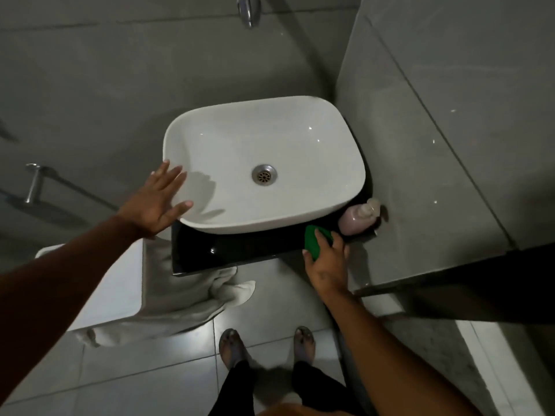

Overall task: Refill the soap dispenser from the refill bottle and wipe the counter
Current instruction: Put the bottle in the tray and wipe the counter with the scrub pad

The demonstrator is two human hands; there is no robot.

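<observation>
Right hand [326,262]: palm down at the right front corner of the counter, fingers curled over a green cloth [315,240] and pressing it to the surface. Most of the cloth lies under the fingers; only its near-left part shows.

Left hand [156,205]: open, fingers spread, holding nothing. Fingertips overlap the left rim of the basin; whether they touch it or hover above it cannot be told.

Counter [240,250]: black, glossy slab, with the front strip bare. Its rear and most of its area are hidden under the basin.

Basin [315,163]: white, rounded rectangle, sitting on the counter. Metal drain [264,174] at centre.

Soap dispenser [359,219]: pale pink bottle with pump head, standing in the counter's right corner between the basin and the grey wall [435,145], just beyond the cloth. Dim light and blur hide the label and fill level.

Refill bottle: cannot be made out anywhere in view.

Tap [247,10]: metal, cut off by the top edge.

Towel [186,295]: pale, draped below the counter's left front corner, its upper part hidden behind the slab. It partly covers a white fixture [114,289] whose form is unclear.

Rail [34,181]: metal, on the left wall, dim.

Feet [264,346]: two, on the tiled floor [135,370]; whether shod cannot be told.
</observation>
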